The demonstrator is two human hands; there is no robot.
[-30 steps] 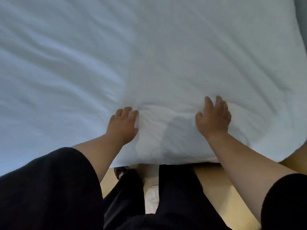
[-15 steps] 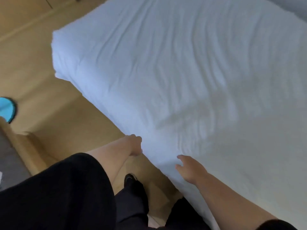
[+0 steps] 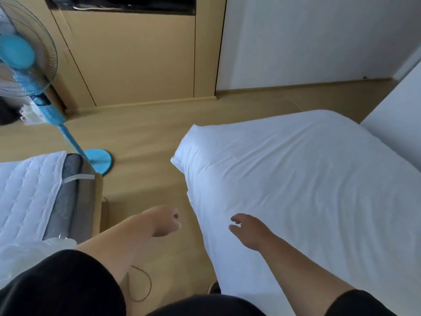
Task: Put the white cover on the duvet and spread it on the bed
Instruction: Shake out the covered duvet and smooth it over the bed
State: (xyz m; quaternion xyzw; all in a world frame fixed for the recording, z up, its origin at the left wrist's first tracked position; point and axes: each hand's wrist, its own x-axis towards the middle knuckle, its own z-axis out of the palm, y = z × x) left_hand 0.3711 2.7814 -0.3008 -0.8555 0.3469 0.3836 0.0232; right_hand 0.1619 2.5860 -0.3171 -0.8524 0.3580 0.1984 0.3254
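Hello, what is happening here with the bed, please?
A person stands beside a bed where the white covered duvet lies spread with light wrinkles. Neither hand grips it: the right hand hovers over its near edge with relaxed fingers, and the left hand hangs over the floor beside it. A blue fan stands nearby.

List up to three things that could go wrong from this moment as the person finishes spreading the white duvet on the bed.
1. Neither the left hand nor the right hand grips the duvet, and creases run across it; it may be left wrinkled.
2. A thin cord loops on the floor by the person's feet, a possible trip hazard.
3. The blue fan stands close to the duvet's far corner; walking round could knock it.
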